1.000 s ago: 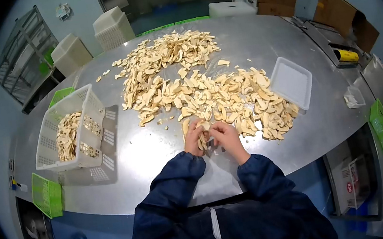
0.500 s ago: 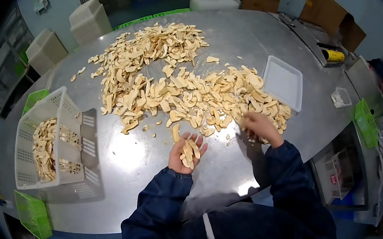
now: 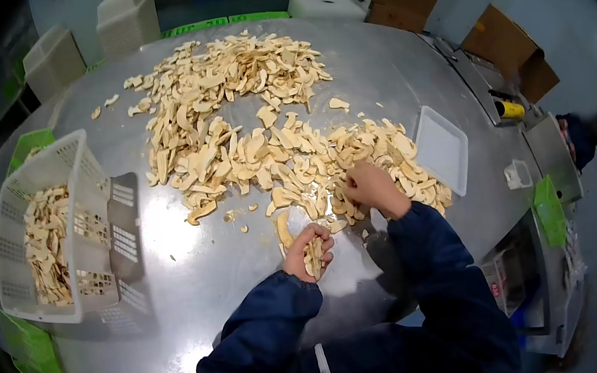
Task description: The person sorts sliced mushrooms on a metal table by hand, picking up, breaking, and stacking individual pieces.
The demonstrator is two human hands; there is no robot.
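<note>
Pale, dried-looking mushroom slices (image 3: pixel 217 163) lie in a large spread pile on the steel table (image 3: pixel 200 295). My left hand (image 3: pixel 308 251) is closed round several of these slices, just in front of the pile's near edge; one long slice sticks up beyond the fingers. At the right part of the pile, my right hand (image 3: pixel 373 188) has its fingers bent down among the slices. Its fingertips are partly hidden, and I cannot make out what they hold, if anything.
To the left stands a white slotted basket (image 3: pixel 83 213) holding more slices, with green baskets (image 3: pixel 34 353) beside it. A shallow white tray (image 3: pixel 443 148) lies right of the pile. Further right are a small clear tub (image 3: pixel 518 174), a cardboard box (image 3: pixel 501 42) and another person (image 3: pixel 585 140).
My left hand has gone from an open palm bearing slices to fingers curled round them. My right hand has moved left and a little away from me over the pile.
</note>
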